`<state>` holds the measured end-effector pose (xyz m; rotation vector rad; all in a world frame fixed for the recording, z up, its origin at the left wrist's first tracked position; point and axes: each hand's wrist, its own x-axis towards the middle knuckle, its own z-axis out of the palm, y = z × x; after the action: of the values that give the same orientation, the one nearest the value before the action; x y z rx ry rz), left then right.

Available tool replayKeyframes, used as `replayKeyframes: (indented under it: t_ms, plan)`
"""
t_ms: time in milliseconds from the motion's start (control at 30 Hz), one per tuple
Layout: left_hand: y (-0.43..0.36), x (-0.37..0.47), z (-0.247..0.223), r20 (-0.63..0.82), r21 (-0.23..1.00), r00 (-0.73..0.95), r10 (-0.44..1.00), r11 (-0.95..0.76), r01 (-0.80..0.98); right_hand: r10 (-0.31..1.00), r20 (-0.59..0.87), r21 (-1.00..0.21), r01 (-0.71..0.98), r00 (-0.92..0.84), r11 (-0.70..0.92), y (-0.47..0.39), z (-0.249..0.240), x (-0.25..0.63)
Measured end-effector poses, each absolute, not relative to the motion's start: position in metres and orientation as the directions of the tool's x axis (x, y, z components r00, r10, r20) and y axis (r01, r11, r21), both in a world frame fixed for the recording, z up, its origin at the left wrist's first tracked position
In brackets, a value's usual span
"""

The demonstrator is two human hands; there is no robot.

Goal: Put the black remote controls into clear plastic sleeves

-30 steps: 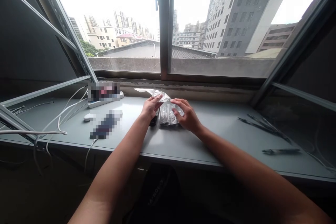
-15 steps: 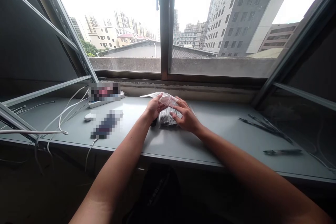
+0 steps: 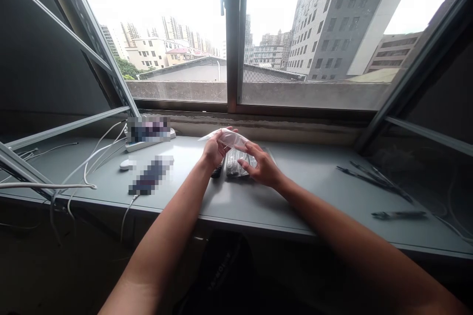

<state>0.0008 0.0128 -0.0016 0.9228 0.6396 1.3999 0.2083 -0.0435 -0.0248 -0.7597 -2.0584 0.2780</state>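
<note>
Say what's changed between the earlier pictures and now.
The plastic wrapping has shifted right, its pointed left end dropping lower. The left hand has spread its fingers but still holds it; the right hand stays at its other end. No clear release shows. The packed bag, black keypad device and loose pen stayed put.

To the left of the window post [image 3: 235, 34] there was a pale building [image 3: 148, 52]; to its right rose a tall grey tower [image 3: 338, 29]. Lower than the post, on its left side, were a white power strip [image 3: 150, 144] and a white cable [image 3: 48, 185]; on its right side lay thin dark sticks [image 3: 364, 177] and one pen-like object [image 3: 399, 215].
</note>
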Motion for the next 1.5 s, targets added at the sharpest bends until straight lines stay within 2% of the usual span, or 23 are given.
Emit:
replayKeyframes:
  t_ms: [233,500,733,967,1267,1500]
  plan:
    - [0.010,0.002,-0.002,0.197,0.863,0.257,0.946,-0.043,-0.503,0.634,0.622,-0.533,0.345,-0.460,0.772,-0.045,-0.022,0.208]
    - [0.010,0.000,0.000,0.163,0.845,0.163,0.973,-0.052,-0.533,0.610,0.630,-0.522,0.320,-0.480,0.791,-0.044,-0.022,0.208]
    - [0.008,0.003,0.000,0.141,0.859,0.266,0.954,0.015,-0.512,0.636,0.618,-0.553,0.320,-0.462,0.770,-0.044,-0.021,0.208]
    - [0.011,-0.002,0.004,0.156,0.779,0.088,0.984,-0.068,-0.623,0.661,0.578,-0.610,0.285,-0.478,0.739,-0.045,-0.018,0.208]
    - [0.011,0.003,0.005,0.170,0.740,0.080,0.982,-0.074,-0.668,0.704,0.518,-0.670,0.282,-0.486,0.687,-0.053,-0.013,0.207]
    - [0.019,-0.004,0.002,0.132,0.683,-0.070,0.989,-0.142,-0.716,0.714,0.484,-0.686,0.288,-0.505,0.668,-0.054,-0.013,0.207]
